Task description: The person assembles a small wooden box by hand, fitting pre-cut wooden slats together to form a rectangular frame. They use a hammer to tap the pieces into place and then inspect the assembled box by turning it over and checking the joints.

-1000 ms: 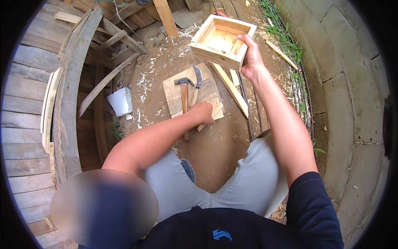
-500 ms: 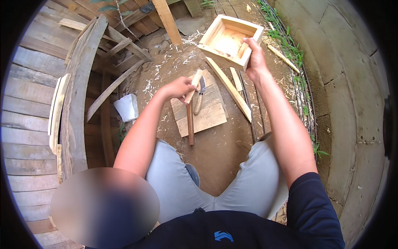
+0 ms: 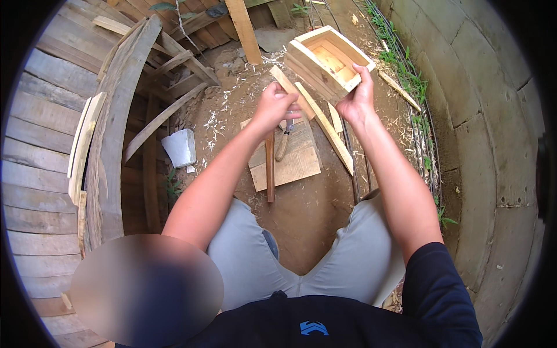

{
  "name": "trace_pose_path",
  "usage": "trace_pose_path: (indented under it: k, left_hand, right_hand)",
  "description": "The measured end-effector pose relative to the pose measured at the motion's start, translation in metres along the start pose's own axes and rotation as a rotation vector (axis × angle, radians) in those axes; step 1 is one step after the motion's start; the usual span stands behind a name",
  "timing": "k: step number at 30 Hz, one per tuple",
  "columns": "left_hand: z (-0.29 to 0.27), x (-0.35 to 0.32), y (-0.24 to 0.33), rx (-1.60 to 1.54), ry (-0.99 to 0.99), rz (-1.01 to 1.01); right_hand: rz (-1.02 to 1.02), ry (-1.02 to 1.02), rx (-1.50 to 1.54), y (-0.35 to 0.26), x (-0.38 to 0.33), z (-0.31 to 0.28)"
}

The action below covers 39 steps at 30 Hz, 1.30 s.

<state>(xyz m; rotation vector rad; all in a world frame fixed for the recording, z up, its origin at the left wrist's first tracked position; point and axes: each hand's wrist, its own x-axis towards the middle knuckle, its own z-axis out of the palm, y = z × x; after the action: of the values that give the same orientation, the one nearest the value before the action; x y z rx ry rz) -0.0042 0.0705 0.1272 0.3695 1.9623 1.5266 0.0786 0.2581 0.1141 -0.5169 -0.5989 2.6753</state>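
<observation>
My right hand [image 3: 356, 100] grips the near right corner of an open wooden box [image 3: 313, 72], held tilted above the ground. My left hand [image 3: 275, 107] pinches a short flat wooden slat [image 3: 282, 80], which slants close beside the box's left wall; I cannot tell whether they touch. Below the hands, a wooden board [image 3: 290, 172] lies on the dirt. On it rests a knife [image 3: 282, 147] with a pale wooden handle, its blade partly covered by my left fingers. Beside the knife is a brown tool handle [image 3: 270, 174], its upper end hidden by my left hand.
A long wooden strip [image 3: 331, 136] and a shorter offcut [image 3: 335, 119] lie right of the board, near dark rods. A whitish block [image 3: 180, 148] sits at left by a wooden frame [image 3: 130, 116]. A concrete wall [image 3: 481, 145] bounds the right.
The slat has moved up and right with my left hand, off the knife and toward the box. The box has turned, showing more of its outer left wall.
</observation>
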Motion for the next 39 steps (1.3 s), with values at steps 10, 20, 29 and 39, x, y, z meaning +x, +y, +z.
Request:
trace_pose_path:
  k: [10,20,29,39]
  left_hand:
    - [0.027,-0.018,0.014,-0.226,0.17,0.108]
    - [0.025,-0.014,0.015,-0.261,0.11,0.133]
    - [0.024,-0.017,0.017,-0.27,0.107,0.111]
    - [0.024,-0.017,0.014,-0.27,0.082,0.178]
  right_hand:
    - [0.052,0.016,0.054,0.013,-0.016,0.013]
    - [0.055,-0.015,0.016,0.016,-0.017,0.015]
    - [0.037,0.024,0.001,0.017,-0.026,0.024]
    - [0.048,-0.003,0.021,0.017,-0.026,0.025]
